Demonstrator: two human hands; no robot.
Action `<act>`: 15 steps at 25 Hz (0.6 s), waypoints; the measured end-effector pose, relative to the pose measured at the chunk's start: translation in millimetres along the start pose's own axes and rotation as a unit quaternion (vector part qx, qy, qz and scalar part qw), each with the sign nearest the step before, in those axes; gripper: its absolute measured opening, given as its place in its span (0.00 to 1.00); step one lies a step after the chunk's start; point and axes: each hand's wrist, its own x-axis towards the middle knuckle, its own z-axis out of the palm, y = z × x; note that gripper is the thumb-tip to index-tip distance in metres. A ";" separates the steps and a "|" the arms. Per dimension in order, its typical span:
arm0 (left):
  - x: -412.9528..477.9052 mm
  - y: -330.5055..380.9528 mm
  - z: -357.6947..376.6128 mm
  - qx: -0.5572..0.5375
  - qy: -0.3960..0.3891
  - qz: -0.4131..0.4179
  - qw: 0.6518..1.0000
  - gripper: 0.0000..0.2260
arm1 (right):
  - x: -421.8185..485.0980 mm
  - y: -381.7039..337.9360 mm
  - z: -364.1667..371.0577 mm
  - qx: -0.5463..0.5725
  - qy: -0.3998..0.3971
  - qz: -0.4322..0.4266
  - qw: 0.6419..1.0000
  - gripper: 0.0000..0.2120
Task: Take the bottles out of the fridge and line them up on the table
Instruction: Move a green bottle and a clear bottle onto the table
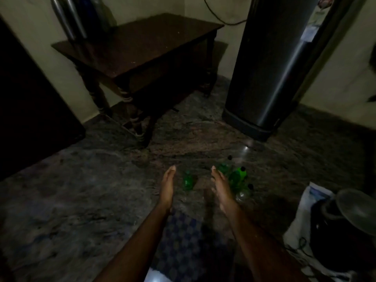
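Floor: a mottled grey stone floor (pixel 81 200) is seen under dim light, spread across the near and middle ground.
Walls: pale walls are met in a far corner behind the bench; a cable (pixel 223 20) is hung across the far wall toward the fridge.
Bench: a dark wooden bench (pixel 142 43) with turned legs is set far and left of centre, in the corner; tall metal flasks (pixel 69 19) are stood on its far left corner, and what is beside them is too blurred to be told.
Fridge: a tall dark fridge (pixel 270 64) is stood on the floor at the far right, just right of the bench; whether its door is ajar cannot be told.
Left edge: a dark panel (pixel 30 98) is seen along the left side.
Near right: a dark pot (pixel 335 231) is seen against a white bag (pixel 301 220) on the floor.
Near centre: a checked cloth (pixel 183 241) is seen between the forearms.
Single bottle: one green bottle (pixel 188 181) is stood on the floor between the two grips, apart from both.
Bottle cluster: a group of green bottles (pixel 237 176) with black caps is gathered on the floor just right of the right grip and partly hidden by it; the count cannot be told.
Left grip: the left grip (pixel 167 188) is stretched forward with fingers straight and together, palm turned right; nothing is held.
Right grip: the right grip (pixel 220 187) is stretched forward likewise, palm turned left; nothing is held, and contact with the cluster cannot be told.
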 end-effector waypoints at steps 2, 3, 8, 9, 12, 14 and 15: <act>12.4 -30.9 64.2 0.035 0.006 0.004 0.999 0.20 | 40.9 1.8 -54.3 -0.014 0.011 0.008 1.000 0.23; 17.8 -43.2 95.3 0.064 0.011 0.003 0.998 0.19 | 59.8 0.1 -78.5 -0.027 0.014 0.007 0.999 0.22; 89.7 -129.6 228.7 0.220 0.001 -0.034 0.975 0.19 | 177.4 3.8 -199.1 -0.064 0.054 0.029 0.996 0.17; 109.0 -147.4 246.1 0.267 -0.014 -0.043 0.963 0.19 | 202.9 11.0 -218.7 -0.072 0.059 0.043 0.995 0.18; 176.9 -205.5 279.8 0.363 -0.027 -0.064 0.929 0.21 | 274.1 55.2 -257.2 -0.167 0.032 0.037 0.985 0.18; 223.7 -246.9 291.2 0.383 -0.045 -0.076 0.920 0.22 | 319.0 94.4 -270.2 -0.216 0.039 0.026 0.975 0.16; 247.0 -269.5 295.2 0.392 -0.053 -0.080 0.915 0.22 | 340.1 115.2 -274.4 -0.243 0.048 0.025 0.969 0.16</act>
